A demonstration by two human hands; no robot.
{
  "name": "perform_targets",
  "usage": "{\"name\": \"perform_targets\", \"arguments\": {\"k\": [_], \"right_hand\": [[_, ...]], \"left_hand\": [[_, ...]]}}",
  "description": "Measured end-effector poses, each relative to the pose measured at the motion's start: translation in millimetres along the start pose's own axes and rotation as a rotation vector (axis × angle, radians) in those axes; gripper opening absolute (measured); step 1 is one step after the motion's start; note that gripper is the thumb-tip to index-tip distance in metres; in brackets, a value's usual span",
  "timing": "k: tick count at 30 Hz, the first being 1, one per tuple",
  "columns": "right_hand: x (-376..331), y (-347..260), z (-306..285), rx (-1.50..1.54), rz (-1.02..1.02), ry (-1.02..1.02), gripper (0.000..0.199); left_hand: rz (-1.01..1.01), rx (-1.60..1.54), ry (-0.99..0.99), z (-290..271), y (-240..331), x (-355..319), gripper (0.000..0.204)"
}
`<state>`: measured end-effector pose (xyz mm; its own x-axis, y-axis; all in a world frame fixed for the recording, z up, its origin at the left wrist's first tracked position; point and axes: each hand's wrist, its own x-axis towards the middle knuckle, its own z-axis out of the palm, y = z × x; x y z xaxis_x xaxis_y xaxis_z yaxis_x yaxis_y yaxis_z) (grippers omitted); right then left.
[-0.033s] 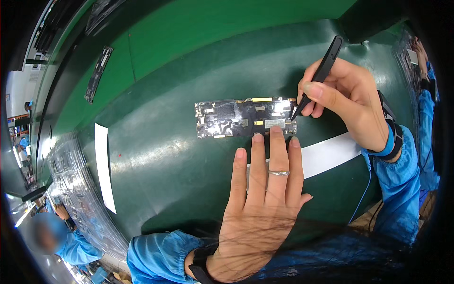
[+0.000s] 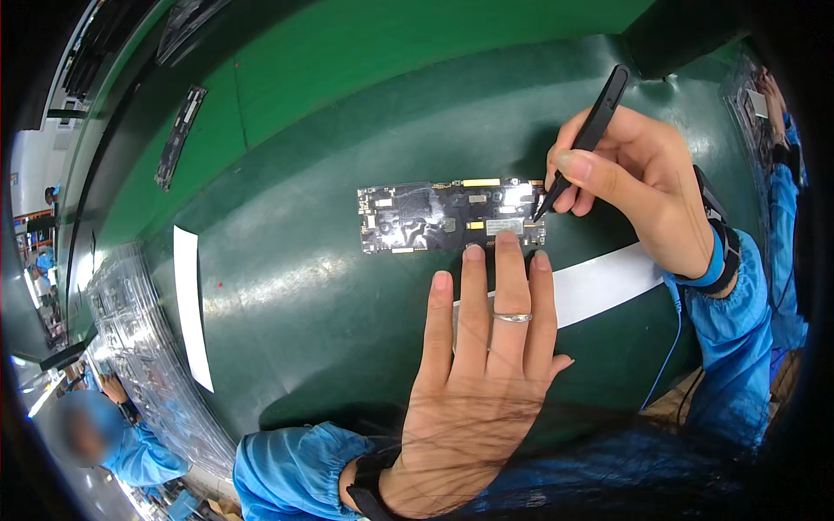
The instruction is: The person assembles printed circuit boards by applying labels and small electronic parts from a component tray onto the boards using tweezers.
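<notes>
Circuit board: one long black rectangular board with shiny film and small metal parts, lying flat mid-worktop.
Tool: one slim black pointed hand tool, tip at the board's right end; contact I can't make out.
Paper: two white strips, one upright at left, one slanting behind the left fingers.
Second board: one narrow dark strip-shaped board, far upper left.
Edges and room: green worktop spreads wide from the board to the left strip; stacked clear plastic trays border it.
Right hand: fingers closed around the tool.
Left hand: fingers extended, slightly parted, gripping nothing; middle fingertip over the board's lower edge.
</notes>
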<state>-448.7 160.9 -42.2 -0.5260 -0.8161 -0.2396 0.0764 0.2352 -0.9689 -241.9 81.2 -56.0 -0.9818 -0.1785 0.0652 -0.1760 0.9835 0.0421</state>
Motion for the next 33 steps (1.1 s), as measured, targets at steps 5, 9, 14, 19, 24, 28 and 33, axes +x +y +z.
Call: {"name": "perform_targets", "arguments": {"k": [5,9,14,19,24,28,33], "right_hand": [[-2,-3,0,-0.009,-0.010,-0.008,0.022],[0,5,-3,-0.026,-0.037,-0.011,0.022],[-2,4,-10,-0.017,-0.039,-0.008,0.022],[-1,5,-14,0.006,-0.037,0.005,0.023],[5,6,-13,0.014,-0.064,0.011,0.024],[6,7,-11,0.001,-0.034,0.011,0.023],[6,7,-12,0.009,-0.047,-0.003,0.021]], "left_hand": [[0.001,-0.003,0.036,-1,1,-1,0.080],[0.032,0.024,0.021,2,-2,4,0.080],[-0.004,-0.107,-0.314,-46,1,26,0.081],[0.020,-0.097,-0.252,-42,-1,36,0.079],[0.046,-0.091,-0.234,-39,-6,36,0.078],[0.059,-0.092,-0.229,-34,-6,35,0.076],[0.058,-0.069,-0.229,-34,-4,34,0.075]]}}
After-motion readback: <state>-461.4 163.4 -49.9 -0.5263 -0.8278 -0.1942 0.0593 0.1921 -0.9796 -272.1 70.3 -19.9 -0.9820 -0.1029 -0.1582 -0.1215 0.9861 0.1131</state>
